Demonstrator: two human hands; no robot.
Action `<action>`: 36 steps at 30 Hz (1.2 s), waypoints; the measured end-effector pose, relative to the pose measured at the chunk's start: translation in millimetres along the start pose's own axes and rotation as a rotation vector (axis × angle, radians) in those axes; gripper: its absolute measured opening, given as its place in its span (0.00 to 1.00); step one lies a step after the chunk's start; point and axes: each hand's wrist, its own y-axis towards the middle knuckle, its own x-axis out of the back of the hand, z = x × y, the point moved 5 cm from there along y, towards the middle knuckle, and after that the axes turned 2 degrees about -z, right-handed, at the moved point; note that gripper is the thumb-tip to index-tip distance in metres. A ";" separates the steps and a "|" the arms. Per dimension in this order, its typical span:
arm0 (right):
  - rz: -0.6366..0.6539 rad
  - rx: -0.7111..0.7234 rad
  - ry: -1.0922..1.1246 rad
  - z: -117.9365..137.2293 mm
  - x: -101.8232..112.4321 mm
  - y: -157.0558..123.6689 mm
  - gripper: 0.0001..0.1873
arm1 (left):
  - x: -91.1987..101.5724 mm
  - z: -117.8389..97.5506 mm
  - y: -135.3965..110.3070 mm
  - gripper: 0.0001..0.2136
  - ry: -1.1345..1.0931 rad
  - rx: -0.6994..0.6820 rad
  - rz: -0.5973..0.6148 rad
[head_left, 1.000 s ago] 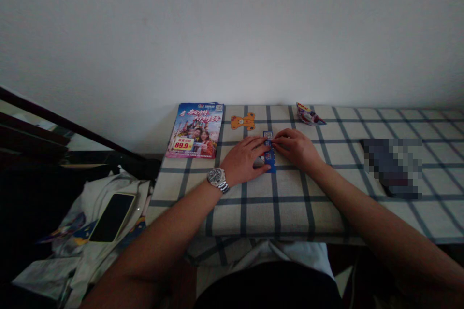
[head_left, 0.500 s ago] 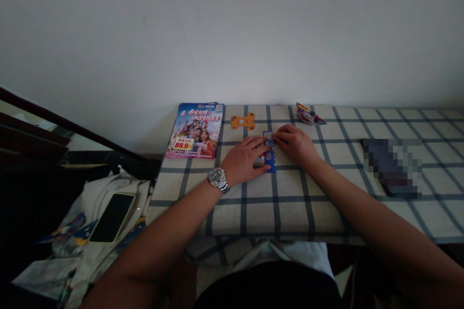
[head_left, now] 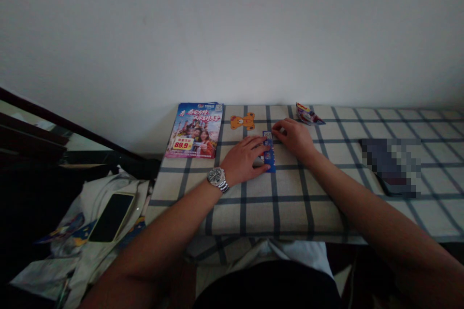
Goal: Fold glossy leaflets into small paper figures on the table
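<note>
A narrow folded strip of blue printed paper (head_left: 268, 156) lies on the checked tablecloth (head_left: 290, 203). My left hand (head_left: 243, 158), with a metal watch on its wrist, lies flat on the strip's left side, fingers stretched out. My right hand (head_left: 294, 136) rests at the strip's far end with its fingers curled and the fingertips pressing on the paper's top edge.
A colourful flyer (head_left: 195, 129) lies at the table's far left corner, an orange bear cut-out (head_left: 242, 121) beside it, a small folded paper shape (head_left: 307, 114) at the back. A dark pixelated object (head_left: 392, 166) is on the right. A phone (head_left: 112, 217) lies on cloth at lower left.
My right hand has slid away from me along the strip, from its middle to its far end. My left hand has stayed pressed in place.
</note>
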 end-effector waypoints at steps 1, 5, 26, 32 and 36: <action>0.006 -0.004 -0.002 -1.0 -0.5 1.6 0.04 | 0.3 -0.1 0.1 0.26 -0.002 -0.001 -0.004; 0.021 -0.013 -0.005 -3.3 -1.2 5.5 0.03 | 0.6 -0.6 0.3 0.25 -0.006 -0.001 -0.008; 0.022 -0.008 -0.101 -0.2 -1.4 9.7 0.04 | 0.2 -0.3 0.9 0.25 -0.006 0.012 0.003; 0.029 0.001 -0.032 0.2 1.8 6.3 0.04 | -0.2 0.5 0.3 0.25 -0.004 0.006 0.005; 0.040 0.010 -0.023 1.4 3.3 3.6 0.03 | -0.9 0.9 0.5 0.25 -0.006 0.005 0.006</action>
